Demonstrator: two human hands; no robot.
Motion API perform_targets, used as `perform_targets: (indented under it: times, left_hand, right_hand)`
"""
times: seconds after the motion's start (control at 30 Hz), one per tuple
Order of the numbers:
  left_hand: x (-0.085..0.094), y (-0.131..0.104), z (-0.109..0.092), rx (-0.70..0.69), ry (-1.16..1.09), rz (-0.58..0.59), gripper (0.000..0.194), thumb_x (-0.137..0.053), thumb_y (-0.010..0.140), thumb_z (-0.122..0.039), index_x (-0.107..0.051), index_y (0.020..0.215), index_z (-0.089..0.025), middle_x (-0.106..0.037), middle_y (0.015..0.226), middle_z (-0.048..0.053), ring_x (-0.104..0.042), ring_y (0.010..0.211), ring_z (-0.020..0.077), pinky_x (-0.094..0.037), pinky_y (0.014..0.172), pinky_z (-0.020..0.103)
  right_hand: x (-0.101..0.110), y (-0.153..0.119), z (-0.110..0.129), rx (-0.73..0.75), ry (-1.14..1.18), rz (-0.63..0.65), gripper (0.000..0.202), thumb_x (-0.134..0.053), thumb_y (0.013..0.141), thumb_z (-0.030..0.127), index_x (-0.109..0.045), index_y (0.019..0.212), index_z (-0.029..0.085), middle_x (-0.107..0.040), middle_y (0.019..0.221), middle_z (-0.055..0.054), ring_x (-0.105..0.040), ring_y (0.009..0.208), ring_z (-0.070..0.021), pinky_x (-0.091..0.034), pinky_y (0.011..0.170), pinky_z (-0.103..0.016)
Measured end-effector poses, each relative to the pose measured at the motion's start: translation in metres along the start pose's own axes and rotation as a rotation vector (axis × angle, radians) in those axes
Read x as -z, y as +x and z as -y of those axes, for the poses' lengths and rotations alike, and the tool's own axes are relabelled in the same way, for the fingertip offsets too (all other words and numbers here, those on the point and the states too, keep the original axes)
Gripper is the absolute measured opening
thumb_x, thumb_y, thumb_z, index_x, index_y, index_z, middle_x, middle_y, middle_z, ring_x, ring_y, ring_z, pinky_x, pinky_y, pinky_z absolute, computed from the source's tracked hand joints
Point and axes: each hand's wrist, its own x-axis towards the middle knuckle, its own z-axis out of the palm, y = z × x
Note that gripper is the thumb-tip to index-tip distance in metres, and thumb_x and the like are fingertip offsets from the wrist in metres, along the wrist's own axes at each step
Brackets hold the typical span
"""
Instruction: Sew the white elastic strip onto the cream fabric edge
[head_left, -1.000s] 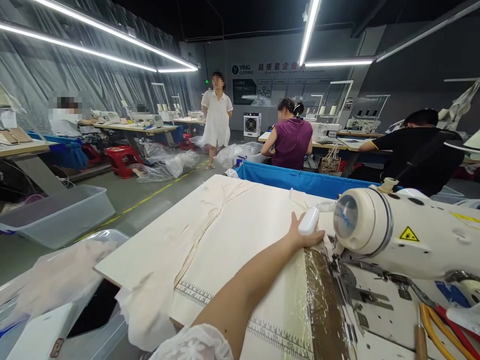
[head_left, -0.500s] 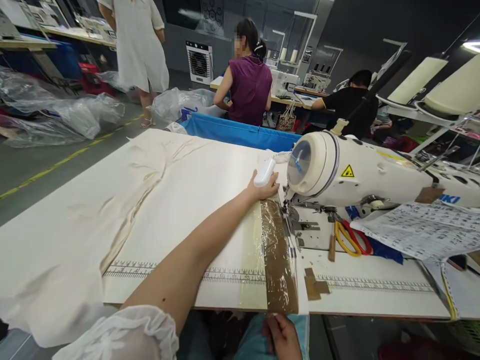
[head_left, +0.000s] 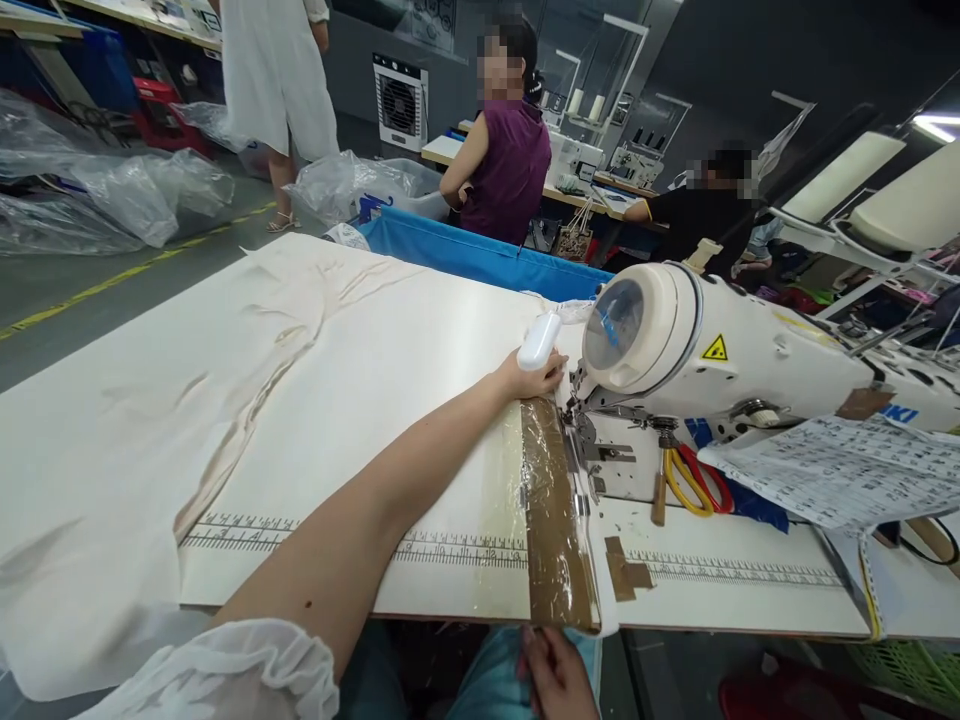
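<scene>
While the view is compared with half a second ago:
Change: the white device point(head_left: 539, 341) is seen lifted a little higher off the table point(head_left: 420, 400), tilted up on its far end; the arm is stretched out as before.
Meaning: it is judged that the device is being raised or set upright beside the sewing machine point(head_left: 720, 355).
Left hand point(head_left: 529, 378): closed around the near end of the white device, far along the table, just left of the machine head.
Right hand point(head_left: 555, 675): seen below the near table edge at the lap; its grip cannot be told.
Edges: taped brown strip point(head_left: 551, 510) and printed ruler point(head_left: 450, 550) near the front edge.
Open room: cream cloth point(head_left: 187, 400) spread left; scissors point(head_left: 686, 480) and paper point(head_left: 832, 465) crowd the right.
</scene>
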Motion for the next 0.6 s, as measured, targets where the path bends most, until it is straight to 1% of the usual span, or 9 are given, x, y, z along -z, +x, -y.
perform_targets:
  times: [0.07,0.1,0.2,0.33,0.4,0.5,0.6]
  left_hand:
    - [-0.001,-0.001,0.0,0.004,-0.009,-0.002,0.026,-0.046,0.091,-0.031,-0.064,0.098,-0.015,-0.065,0.099,0.01,-0.06,0.098,0.0224,-0.048,0.096,0.037]
    - [0.0,-0.001,-0.001,0.004,-0.014,-0.001,0.025,-0.046,0.091,-0.031,-0.065,0.098,-0.015,-0.065,0.099,0.009,-0.06,0.099,0.0223,-0.048,0.097,0.037]
    - [0.004,-0.002,-0.004,-0.012,-0.029,0.007,0.022,-0.048,0.09,-0.029,-0.066,0.096,-0.017,-0.066,0.099,0.008,-0.061,0.101,0.0212,-0.048,0.098,0.035]
    - [0.012,-0.004,-0.011,-0.038,-0.04,0.017,0.018,-0.052,0.087,-0.024,-0.067,0.095,-0.019,-0.068,0.1,0.006,-0.06,0.106,0.0193,-0.046,0.101,0.031]
    - [0.015,-0.004,-0.013,-0.041,-0.041,0.021,0.018,-0.052,0.086,-0.02,-0.068,0.096,-0.019,-0.068,0.101,0.006,-0.059,0.109,0.0192,-0.045,0.103,0.031]
    - [0.019,-0.005,-0.016,-0.034,-0.037,0.03,0.019,-0.052,0.086,-0.017,-0.068,0.096,-0.018,-0.068,0.101,0.006,-0.059,0.111,0.0199,-0.045,0.104,0.032]
    - [0.022,-0.005,-0.018,-0.017,-0.028,0.04,0.017,-0.053,0.086,-0.016,-0.067,0.095,-0.017,-0.068,0.1,0.006,-0.059,0.111,0.0208,-0.045,0.104,0.033]
  right_hand:
    - [0.006,0.0,0.003,0.028,0.003,-0.012,0.059,-0.055,0.079,0.076,-0.055,0.062,0.019,-0.048,0.048,0.003,-0.04,0.04,-0.01,-0.032,0.041,-0.022]
    - [0.007,0.0,0.004,0.034,0.005,-0.009,0.059,-0.054,0.08,0.075,-0.056,0.061,0.019,-0.047,0.048,0.003,-0.041,0.04,-0.0105,-0.034,0.043,-0.022]
    - [0.006,0.001,0.005,0.033,0.013,0.007,0.061,-0.055,0.08,0.075,-0.055,0.058,0.019,-0.045,0.045,0.004,-0.04,0.038,-0.0099,-0.032,0.041,-0.022]
    - [0.001,0.003,0.003,0.042,0.013,0.002,0.061,-0.053,0.081,0.075,-0.053,0.056,0.019,-0.038,0.041,0.006,-0.037,0.036,-0.0098,-0.03,0.04,-0.022]
    - [0.0,0.004,0.001,0.05,0.011,0.001,0.062,-0.052,0.081,0.076,-0.054,0.058,0.019,-0.041,0.043,0.005,-0.038,0.037,-0.0102,-0.03,0.04,-0.023]
    - [-0.001,0.003,0.0,0.067,0.017,-0.027,0.059,-0.053,0.079,0.077,-0.054,0.066,0.02,-0.052,0.055,0.002,-0.04,0.039,-0.0104,-0.031,0.04,-0.023]
    - [-0.002,0.002,0.001,0.083,0.024,-0.065,0.055,-0.052,0.081,0.075,-0.055,0.075,0.021,-0.057,0.061,0.001,-0.04,0.04,-0.0108,-0.031,0.04,-0.023]
